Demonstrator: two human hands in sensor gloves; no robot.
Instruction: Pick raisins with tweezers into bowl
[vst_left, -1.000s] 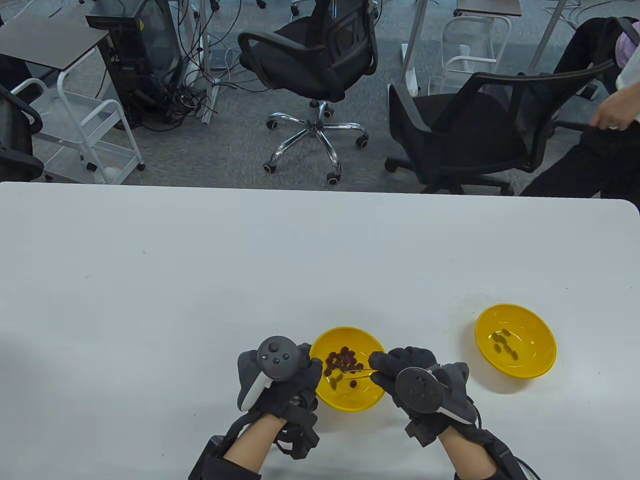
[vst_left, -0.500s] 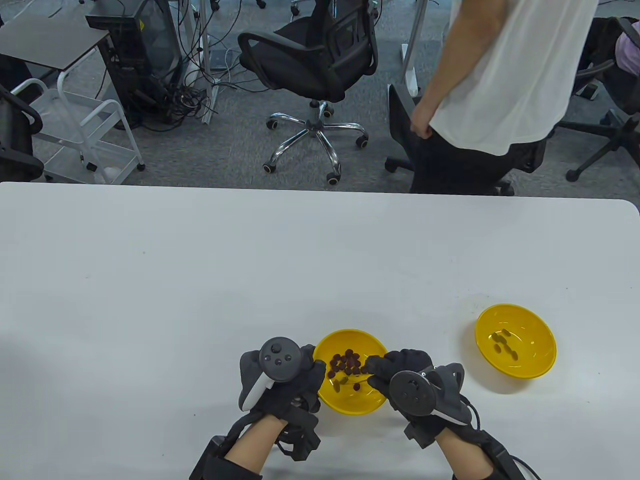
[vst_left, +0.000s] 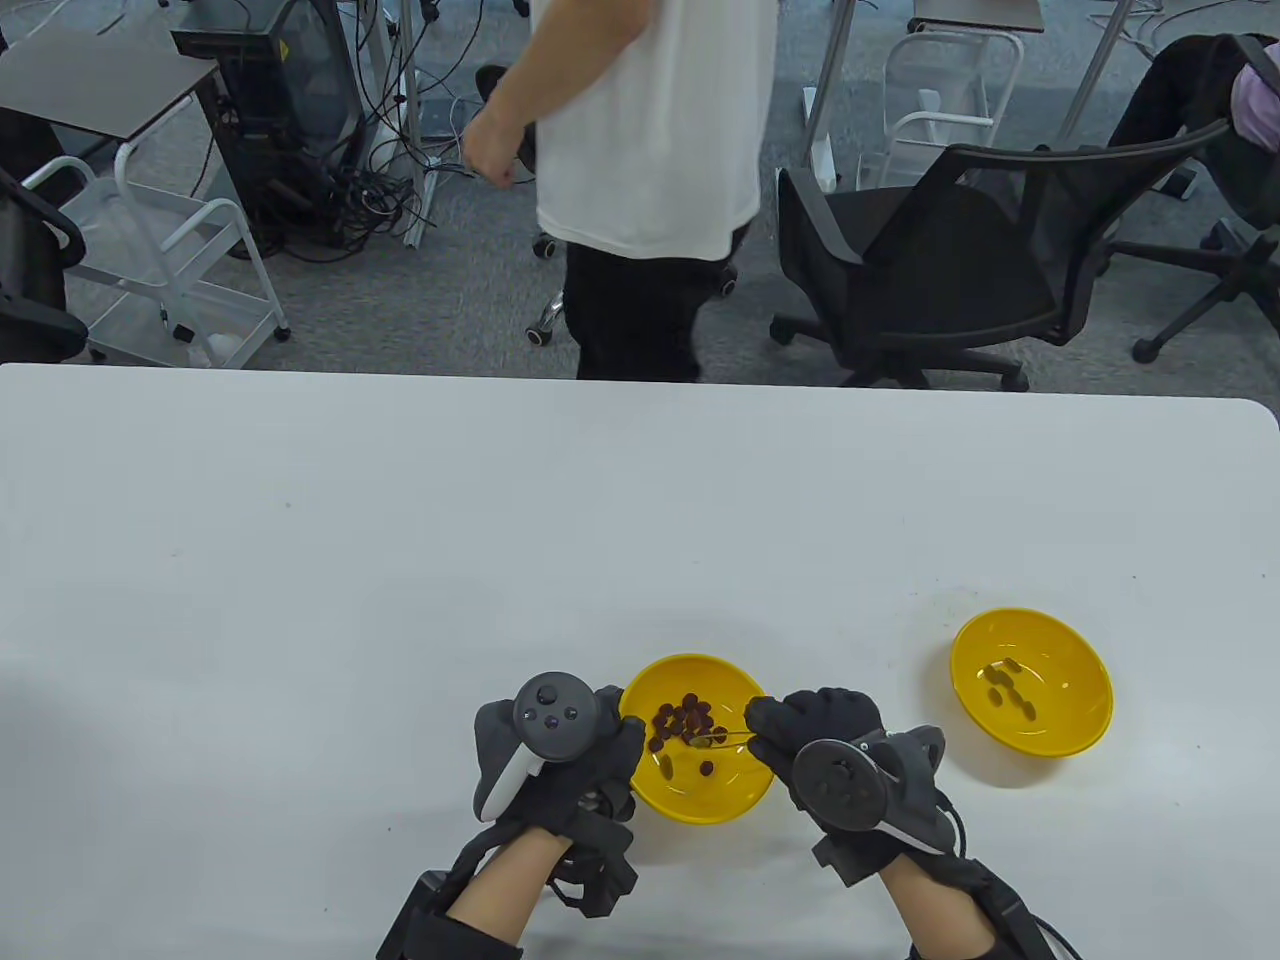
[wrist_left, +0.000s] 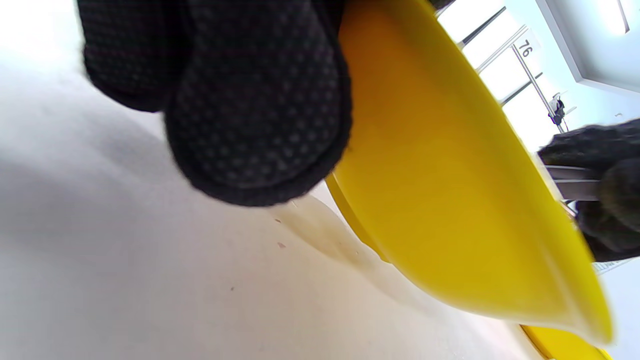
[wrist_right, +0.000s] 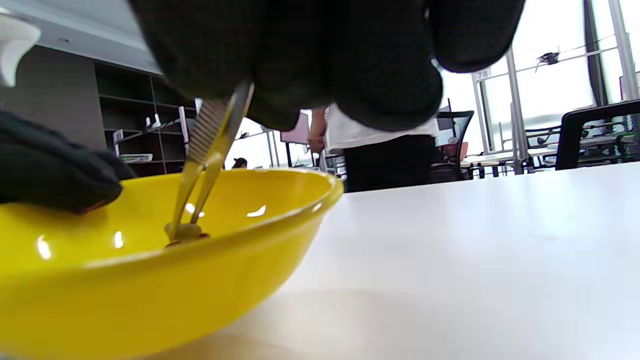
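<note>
A yellow bowl (vst_left: 720, 800) near the table's front edge holds several dark raisins (vst_left: 682, 722). My left hand (vst_left: 600, 745) holds this bowl at its left rim; in the left wrist view its fingers (wrist_left: 260, 100) lie against the bowl's outer wall (wrist_left: 450, 210). My right hand (vst_left: 790, 735) pinches metal tweezers (vst_left: 722, 739) whose tips reach into the bowl among the raisins. In the right wrist view the tweezers (wrist_right: 210, 150) close on a greenish raisin (wrist_right: 184, 233) just above the bowl's rim (wrist_right: 165, 260). A second yellow bowl (vst_left: 1070, 720) at the right holds a few raisins (vst_left: 1005, 685).
A person in a white shirt (vst_left: 650, 130) stands beyond the table's far edge. Office chairs (vst_left: 960, 260) and a white cart (vst_left: 170, 270) stand on the floor behind. The white table (vst_left: 500, 520) stretches wide to the left and back.
My right hand drew back a little to the right with the tweezers' tips still in the bowl. The left hand stayed at the bowl's rim. The person behind walked from right to left.
</note>
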